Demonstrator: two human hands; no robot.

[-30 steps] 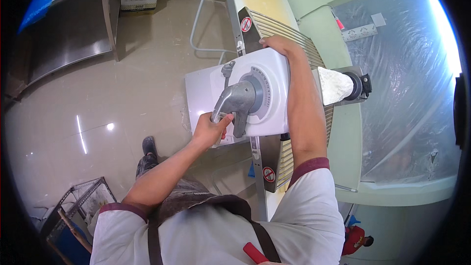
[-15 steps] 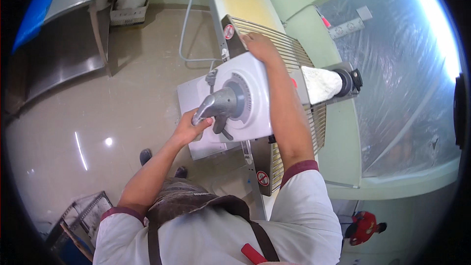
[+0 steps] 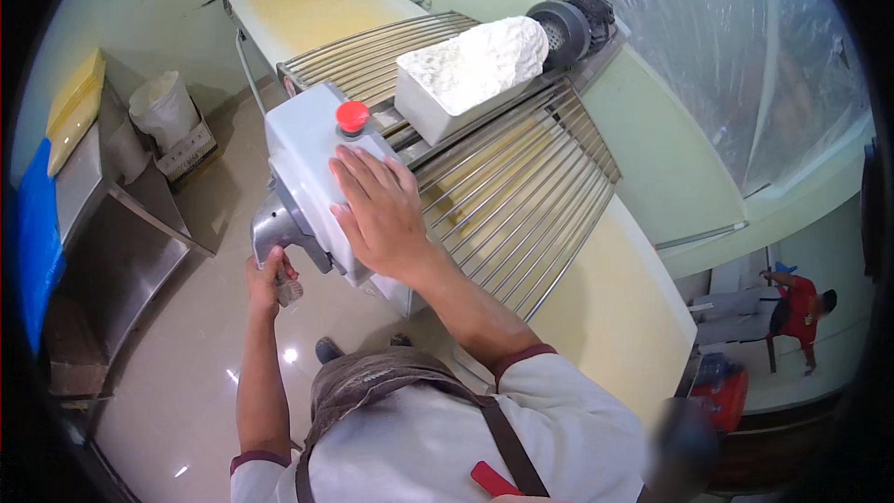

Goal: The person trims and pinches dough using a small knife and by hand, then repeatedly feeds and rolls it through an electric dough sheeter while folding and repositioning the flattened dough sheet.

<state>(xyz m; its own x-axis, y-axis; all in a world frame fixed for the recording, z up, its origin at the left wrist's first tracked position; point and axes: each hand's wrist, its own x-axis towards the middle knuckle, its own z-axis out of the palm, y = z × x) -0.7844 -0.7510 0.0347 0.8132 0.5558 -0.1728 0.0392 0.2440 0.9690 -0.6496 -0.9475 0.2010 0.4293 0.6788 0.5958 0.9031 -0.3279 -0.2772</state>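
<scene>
A dough sheeter with a light grey housing (image 3: 303,135) stands in front of me. My left hand (image 3: 265,281) is closed round the grip of its curved grey metal lever (image 3: 274,224), low on the housing's left side. On top of the housing lies my right hand (image 3: 380,214), flat with fingers stretched out, just below a red knob-shaped button (image 3: 352,117). A metal tray (image 3: 421,104) heaped with white flour (image 3: 480,61) rests across the sheeter beyond that hand. Wire guard grilles (image 3: 521,210) lie on both sides of the tray.
Pale yellow conveyor belts (image 3: 321,9) extend from both ends. A steel table (image 3: 140,224) and a white bin (image 3: 163,107) stand at left. Plastic sheeting (image 3: 689,47) covers the wall at right. Another person in a red shirt (image 3: 796,307) is farther off, lower right.
My right hand has come back from the far guard grille onto the housing top. The view has shifted, showing the flour tray and red button more fully. My left hand stays on the lever.
</scene>
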